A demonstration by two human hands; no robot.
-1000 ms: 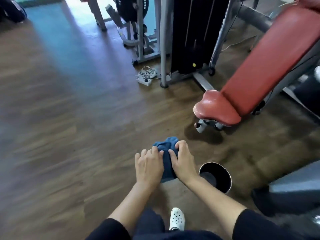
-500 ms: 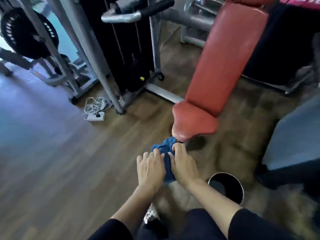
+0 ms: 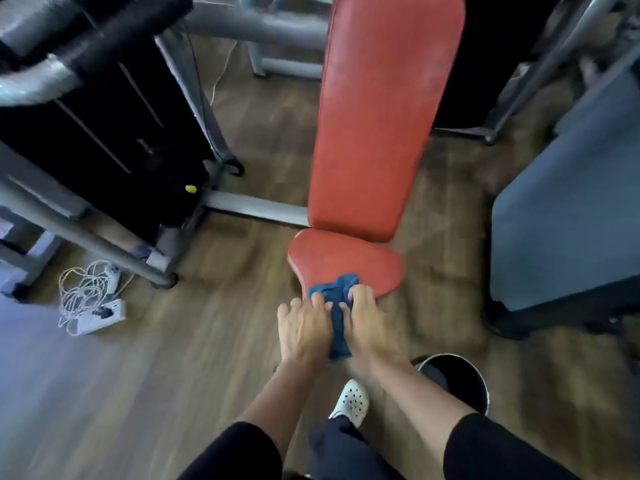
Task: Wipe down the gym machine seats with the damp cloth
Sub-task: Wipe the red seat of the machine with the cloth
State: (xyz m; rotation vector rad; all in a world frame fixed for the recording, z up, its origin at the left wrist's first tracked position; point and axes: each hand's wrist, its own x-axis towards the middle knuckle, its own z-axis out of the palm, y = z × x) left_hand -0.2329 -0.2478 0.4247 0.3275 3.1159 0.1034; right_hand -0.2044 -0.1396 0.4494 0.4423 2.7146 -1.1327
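While both hands bunch the blue cloth (image 3: 338, 308) between them, it sits at the near edge of the red seat pad (image 3: 346, 259), far end overlapping the pad; contact with the pad can't be confirmed. Left hand (image 3: 304, 330) and right hand (image 3: 367, 326) are close together, fingers curled over the cloth, clamped on it from either side. Cloth looks soft, light, floppy, wadded up; damp so likely clingy, not slippery. Best held as a flat wad under one palm, fingers over the far fold. Seat pad looks like smooth vinyl, firm, fixed to frame. Red backrest (image 3: 381, 116) rises on the far side. Dark bucket (image 3: 460, 379) stands near right on the wood floor (image 3: 138, 375). Frame is motion-blurred.
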